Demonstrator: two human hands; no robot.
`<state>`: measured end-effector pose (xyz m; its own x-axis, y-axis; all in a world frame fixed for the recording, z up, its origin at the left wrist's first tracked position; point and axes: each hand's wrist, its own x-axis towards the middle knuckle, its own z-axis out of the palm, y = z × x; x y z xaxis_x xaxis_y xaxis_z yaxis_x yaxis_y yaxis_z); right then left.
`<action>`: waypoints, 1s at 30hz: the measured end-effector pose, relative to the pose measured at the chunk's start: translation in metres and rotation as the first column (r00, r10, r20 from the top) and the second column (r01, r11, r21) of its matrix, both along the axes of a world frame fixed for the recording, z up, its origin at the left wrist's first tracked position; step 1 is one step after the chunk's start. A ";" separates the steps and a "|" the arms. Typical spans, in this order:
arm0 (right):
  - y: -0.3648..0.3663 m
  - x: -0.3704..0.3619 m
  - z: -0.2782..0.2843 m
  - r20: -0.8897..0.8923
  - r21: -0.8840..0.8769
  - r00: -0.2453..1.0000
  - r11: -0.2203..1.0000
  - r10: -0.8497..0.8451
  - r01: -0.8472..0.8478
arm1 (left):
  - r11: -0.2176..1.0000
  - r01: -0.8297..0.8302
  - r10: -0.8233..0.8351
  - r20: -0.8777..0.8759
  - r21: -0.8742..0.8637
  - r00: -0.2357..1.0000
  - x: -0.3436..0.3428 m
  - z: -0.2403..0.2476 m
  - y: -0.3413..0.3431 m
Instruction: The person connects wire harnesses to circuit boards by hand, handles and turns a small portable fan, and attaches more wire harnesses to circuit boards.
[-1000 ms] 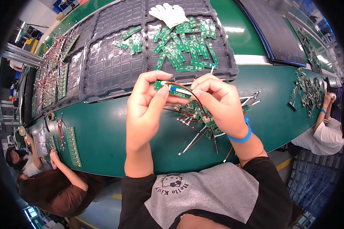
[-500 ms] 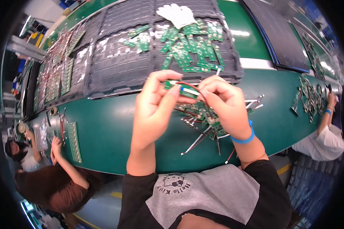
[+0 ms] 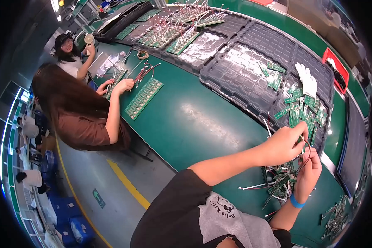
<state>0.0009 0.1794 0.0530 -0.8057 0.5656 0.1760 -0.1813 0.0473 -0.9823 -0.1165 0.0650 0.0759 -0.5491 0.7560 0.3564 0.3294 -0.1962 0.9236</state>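
Note:
At the right of the view, my left hand (image 3: 283, 144) is closed on a small green circuit board, mostly hidden by the fingers. My right hand (image 3: 309, 171), just below it, pinches the red-and-black cable (image 3: 309, 146) that curves out beside the board. Under my hands lies a heap of wired circuit boards (image 3: 280, 188), with thin cables and white plugs sticking out. Beyond my hands, several small green boards (image 3: 296, 113) lie loose in a black plastic tray (image 3: 239, 82). A white glove (image 3: 306, 80) rests across that tray, touching the boards.
To the left, a co-worker (image 3: 87, 120) handles cables beside a long green board panel (image 3: 144, 98); another person sits farther back. Panels with upright wires (image 3: 165, 34) fill the far trays. A red bin (image 3: 335, 68) stands behind; another board heap (image 3: 335, 217) lies at the right.
The view has swung left, so my hands now appear farther right. Both hands still hold the board and cable close together; the board is now more hidden by my fingers.

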 end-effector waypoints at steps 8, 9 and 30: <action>-0.005 0.002 0.006 0.004 -0.008 0.999 0.999 -0.049 0.049 | 0.991 -0.010 0.016 -0.038 0.133 0.999 0.001 0.000 0.003; -0.004 0.002 0.007 0.020 -0.019 0.998 0.998 -0.058 0.058 | 0.985 -0.020 0.030 -0.058 0.171 0.998 0.001 -0.002 0.003; -0.002 0.006 0.008 -0.002 0.035 1.000 0.999 0.008 -0.008 | 0.992 0.073 -0.077 0.030 0.102 0.997 0.001 0.002 0.002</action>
